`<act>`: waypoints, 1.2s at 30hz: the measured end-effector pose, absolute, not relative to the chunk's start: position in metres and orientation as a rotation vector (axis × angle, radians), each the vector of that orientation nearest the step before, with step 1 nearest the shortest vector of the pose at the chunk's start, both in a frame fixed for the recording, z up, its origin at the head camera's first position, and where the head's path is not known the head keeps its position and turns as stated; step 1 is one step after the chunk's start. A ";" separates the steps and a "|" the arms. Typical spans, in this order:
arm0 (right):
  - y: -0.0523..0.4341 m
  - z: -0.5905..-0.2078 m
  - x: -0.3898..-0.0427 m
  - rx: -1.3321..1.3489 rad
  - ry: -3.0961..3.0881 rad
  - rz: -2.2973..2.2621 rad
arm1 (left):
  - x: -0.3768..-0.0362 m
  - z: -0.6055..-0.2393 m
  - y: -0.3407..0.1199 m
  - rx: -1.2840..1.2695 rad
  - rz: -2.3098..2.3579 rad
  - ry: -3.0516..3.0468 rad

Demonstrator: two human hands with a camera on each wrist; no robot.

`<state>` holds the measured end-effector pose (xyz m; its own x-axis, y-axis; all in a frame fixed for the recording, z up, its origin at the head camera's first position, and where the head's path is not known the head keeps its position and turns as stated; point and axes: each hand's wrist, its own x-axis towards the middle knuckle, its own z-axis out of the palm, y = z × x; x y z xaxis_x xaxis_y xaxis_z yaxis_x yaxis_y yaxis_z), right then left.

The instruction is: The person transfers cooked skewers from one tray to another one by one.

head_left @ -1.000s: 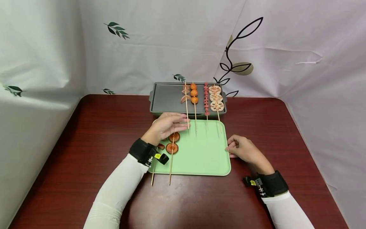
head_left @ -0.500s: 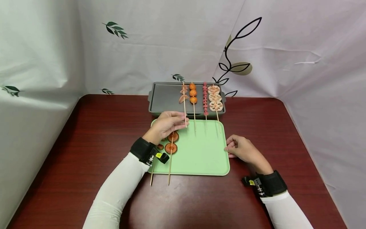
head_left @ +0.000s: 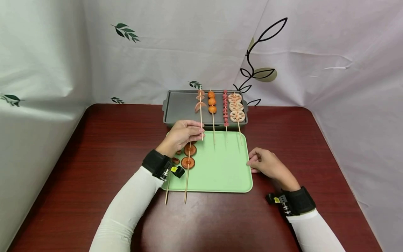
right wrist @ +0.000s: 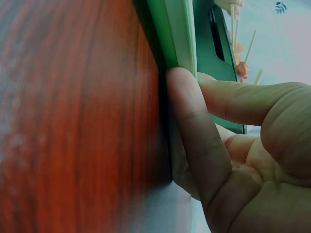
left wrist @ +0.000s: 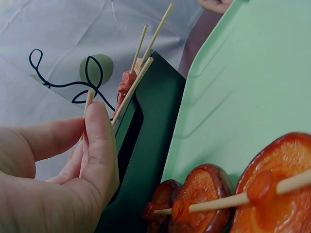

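glossy wood table [head_left: 94,147] | left hand [head_left: 182,134] pinches thin bamboo skewer [head_left: 200,119]

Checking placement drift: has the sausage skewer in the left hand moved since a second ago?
Yes. The left hand has carried the sausage skewer slightly left and toward the grey tray's far end; its gap to the orange-ball skewer has widened.

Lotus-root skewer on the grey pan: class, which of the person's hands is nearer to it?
Right, narrowly. The right hand rests at the green tray's edge below the lotus-root skewer; the left hand is across three skewers.
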<state>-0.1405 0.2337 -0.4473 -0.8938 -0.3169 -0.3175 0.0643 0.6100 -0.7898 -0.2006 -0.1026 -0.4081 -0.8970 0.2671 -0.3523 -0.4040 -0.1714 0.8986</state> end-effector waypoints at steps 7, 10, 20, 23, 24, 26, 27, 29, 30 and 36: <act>0.234 -0.448 -0.141 -0.203 2.406 -1.205 | -0.193 -0.401 -0.103 -0.112 2.043 1.769; 0.234 -0.448 -0.142 -0.210 2.407 -1.202 | -0.188 -0.399 -0.104 -0.107 2.004 1.802; 0.234 -0.447 -0.141 -0.198 2.404 -1.200 | -0.168 -0.402 -0.108 -0.004 1.904 1.882; 0.234 -0.447 -0.141 -0.196 2.403 -1.201 | -0.164 -0.402 -0.109 0.031 1.866 1.899; 0.234 -0.447 -0.141 -0.196 2.403 -1.202 | -0.162 -0.402 -0.109 0.041 1.852 1.906; 0.234 -0.447 -0.140 -0.197 2.403 -1.202 | -0.159 -0.401 -0.109 0.065 1.826 1.919; 0.234 -0.447 -0.140 -0.199 2.402 -1.204 | -0.158 -0.401 -0.109 0.074 1.817 1.920; 0.234 -0.447 -0.140 -0.201 2.400 -1.205 | -0.154 -0.400 -0.108 0.095 1.799 1.925; 0.234 -0.447 -0.140 -0.203 2.400 -1.205 | -0.152 -0.399 -0.108 0.103 1.791 1.925; 0.234 -0.447 -0.140 -0.201 2.399 -1.213 | -0.141 -0.398 -0.108 0.142 1.746 1.921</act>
<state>-0.1404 0.2339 -0.4474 -0.8916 -0.3203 -0.3199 0.0678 0.6043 -0.7939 -0.1405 -0.1085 -0.3983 -0.8513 0.4213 -0.3126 -0.2711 0.1567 0.9497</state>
